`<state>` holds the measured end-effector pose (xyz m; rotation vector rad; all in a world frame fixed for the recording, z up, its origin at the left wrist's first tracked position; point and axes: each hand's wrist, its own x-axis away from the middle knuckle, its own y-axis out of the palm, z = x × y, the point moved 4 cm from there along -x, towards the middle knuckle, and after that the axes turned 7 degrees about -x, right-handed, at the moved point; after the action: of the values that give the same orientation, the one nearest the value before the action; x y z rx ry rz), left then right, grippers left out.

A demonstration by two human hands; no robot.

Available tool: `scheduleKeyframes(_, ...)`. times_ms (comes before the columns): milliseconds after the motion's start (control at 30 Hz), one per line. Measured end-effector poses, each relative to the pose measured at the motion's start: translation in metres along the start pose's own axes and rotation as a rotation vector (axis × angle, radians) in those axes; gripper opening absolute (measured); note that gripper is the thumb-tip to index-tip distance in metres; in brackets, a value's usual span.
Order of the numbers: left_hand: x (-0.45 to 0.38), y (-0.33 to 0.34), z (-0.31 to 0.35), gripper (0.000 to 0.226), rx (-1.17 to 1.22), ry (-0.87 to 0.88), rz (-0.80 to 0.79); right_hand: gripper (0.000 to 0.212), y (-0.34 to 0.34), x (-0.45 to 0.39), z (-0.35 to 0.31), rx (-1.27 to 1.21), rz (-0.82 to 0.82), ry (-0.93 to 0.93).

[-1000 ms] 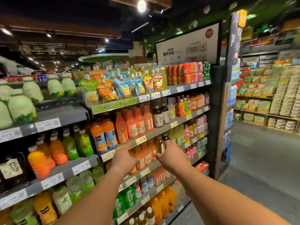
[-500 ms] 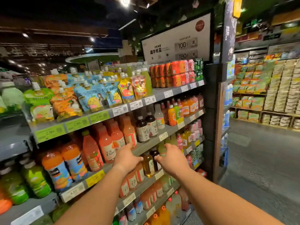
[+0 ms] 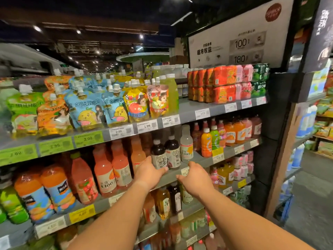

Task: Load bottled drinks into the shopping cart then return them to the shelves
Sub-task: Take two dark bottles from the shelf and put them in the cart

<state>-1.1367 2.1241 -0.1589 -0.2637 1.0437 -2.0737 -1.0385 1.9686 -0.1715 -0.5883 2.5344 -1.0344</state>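
A dark bottle (image 3: pixel 159 154) with a white cap and pale label stands upright at the front of the second shelf (image 3: pixel 203 159), touching a second dark bottle (image 3: pixel 172 150) on its right, with a clear white-capped bottle (image 3: pixel 186 144) just beside that one. The left hand (image 3: pixel 149 173) reaches to the first dark bottle, its thumb and fingers curled round the lower part of the label. The right hand (image 3: pixel 195 177) hovers near the shelf edge below the clear bottle, fingers loosely spread and holding nothing, its fingertips close to a price tag (image 3: pixel 185 171). To the left on the same shelf stand pink juice bottles (image 3: pixel 111 170). On the shelf above lie spouted drink pouches (image 3: pixel 86 109), and stacked orange can packs (image 3: pixel 212 83) sit further right beneath a white sign (image 3: pixel 239 38).
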Motion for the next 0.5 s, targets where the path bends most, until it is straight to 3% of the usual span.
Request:
scheduleKeyframes(300, -0.082, 0.039, 0.002, 0.066, 0.12, -0.148, 0.028, 0.049, 0.02, -0.087, -0.006, -0.146, -0.027, -0.077)
scheduleKeyframes(500, -0.12, 0.058, 0.002, 0.072, 0.082, -0.243, 0.08, 0.057, 0.027, -0.146, -0.017, -0.132, -0.021, -0.142)
